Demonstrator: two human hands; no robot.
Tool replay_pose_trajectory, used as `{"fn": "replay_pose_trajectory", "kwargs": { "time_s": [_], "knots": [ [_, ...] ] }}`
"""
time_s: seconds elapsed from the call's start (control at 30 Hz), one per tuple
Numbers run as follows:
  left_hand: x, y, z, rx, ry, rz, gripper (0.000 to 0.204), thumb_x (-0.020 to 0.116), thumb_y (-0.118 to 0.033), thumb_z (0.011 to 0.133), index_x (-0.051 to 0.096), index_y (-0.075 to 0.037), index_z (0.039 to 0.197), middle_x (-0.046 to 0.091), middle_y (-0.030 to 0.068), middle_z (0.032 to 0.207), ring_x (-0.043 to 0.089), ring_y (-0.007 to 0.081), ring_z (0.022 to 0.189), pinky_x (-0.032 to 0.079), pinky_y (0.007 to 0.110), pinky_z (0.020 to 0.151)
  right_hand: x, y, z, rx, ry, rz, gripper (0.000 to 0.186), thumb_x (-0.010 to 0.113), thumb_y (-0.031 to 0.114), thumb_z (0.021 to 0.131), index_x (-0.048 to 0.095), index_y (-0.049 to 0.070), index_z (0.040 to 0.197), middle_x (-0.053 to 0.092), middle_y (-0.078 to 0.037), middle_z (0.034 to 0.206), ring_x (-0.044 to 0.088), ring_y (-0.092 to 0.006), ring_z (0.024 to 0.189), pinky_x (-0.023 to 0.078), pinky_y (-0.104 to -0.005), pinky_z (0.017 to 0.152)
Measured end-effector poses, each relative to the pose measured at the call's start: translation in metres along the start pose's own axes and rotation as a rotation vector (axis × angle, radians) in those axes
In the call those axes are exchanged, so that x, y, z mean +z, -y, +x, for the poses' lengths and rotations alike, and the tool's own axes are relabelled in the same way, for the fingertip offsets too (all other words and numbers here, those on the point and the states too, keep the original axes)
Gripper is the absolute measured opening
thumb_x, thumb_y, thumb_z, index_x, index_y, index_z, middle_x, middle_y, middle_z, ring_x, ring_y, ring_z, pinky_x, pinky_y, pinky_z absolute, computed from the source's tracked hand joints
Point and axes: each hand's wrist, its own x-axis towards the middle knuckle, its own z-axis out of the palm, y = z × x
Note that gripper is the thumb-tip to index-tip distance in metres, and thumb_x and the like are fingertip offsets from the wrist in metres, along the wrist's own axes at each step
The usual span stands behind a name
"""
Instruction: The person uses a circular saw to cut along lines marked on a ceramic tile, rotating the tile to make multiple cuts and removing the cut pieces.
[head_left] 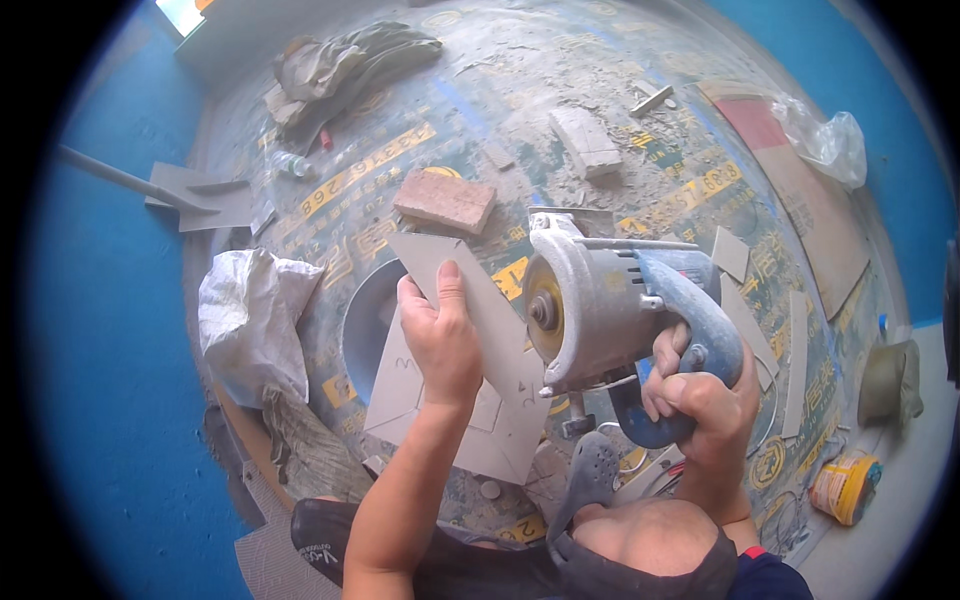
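My left hand [440,345] is closed on a narrow, slanted piece of light tile [490,315], thumb flat on its face. Just right of that piece is a circular stone cutter [600,300] with a grey, dusty body and a yellow disc. My right hand [705,400] wraps round its blue rear handle. The disc faces the tile piece; whether it spins I cannot tell. Below the held piece lies a larger pale tile [500,440] with pencil lines, partly over a grey basin [362,335]. My left forearm covers part of that tile.
A reddish brick [445,200] lies beyond the basin, and a pale dusty block [585,143] farther right. At left are a white sack [255,315] and a shovel [200,195] by the blue wall. Tile offcuts [732,253], cardboard [800,200] and a yellow bucket [842,488] are at right.
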Motion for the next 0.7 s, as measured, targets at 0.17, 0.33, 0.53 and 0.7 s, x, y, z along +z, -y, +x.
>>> {"fn": "replay_pose_trajectory", "kwargs": {
  "time_s": [0.17,0.33,0.53,0.7],
  "knots": [
    [-0.001,0.001,0.000,0.035,-0.015,0.004,0.028,0.054,-0.022,0.105,0.052,0.004,0.113,0.064,0.0108,0.105,0.059,0.0131,0.094,0.048,0.028,0.084,0.002,0.000,-0.001,0.006,0.008,-0.003,0.037,0.061,0.012,0.067,0.053,-0.009,0.096,0.054,-0.012,0.082,0.050,-0.0129,0.055,0.045,-0.0287,0.052],
    [0.002,0.001,-0.001,0.041,-0.043,0.006,0.028,0.055,-0.023,0.105,0.052,0.004,0.113,0.064,0.0107,0.104,0.059,0.0131,0.093,0.048,0.029,0.084,0.003,0.001,-0.002,0.015,0.002,-0.006,0.037,0.061,0.014,0.067,0.053,-0.008,0.096,0.054,-0.011,0.082,0.049,-0.0127,0.056,0.045,-0.0284,0.053],
    [0.009,0.006,-0.004,0.042,-0.069,0.022,0.029,0.055,-0.024,0.104,0.052,0.004,0.112,0.064,0.0105,0.103,0.059,0.0138,0.092,0.048,0.029,0.083,-0.003,0.005,0.000,0.033,0.007,0.002,0.037,0.060,0.013,0.067,0.053,-0.008,0.097,0.053,-0.011,0.082,0.049,-0.0128,0.055,0.045,-0.0288,0.053],
    [-0.007,-0.003,0.007,0.042,-0.109,-0.029,0.033,0.056,-0.027,0.104,0.054,0.004,0.113,0.065,0.0099,0.101,0.060,0.0143,0.090,0.049,0.030,0.081,0.001,-0.006,0.005,0.066,0.071,0.058,0.037,0.060,0.008,0.068,0.052,-0.008,0.101,0.053,-0.011,0.085,0.049,-0.0130,0.055,0.046,-0.0284,0.052]
  ]
}}
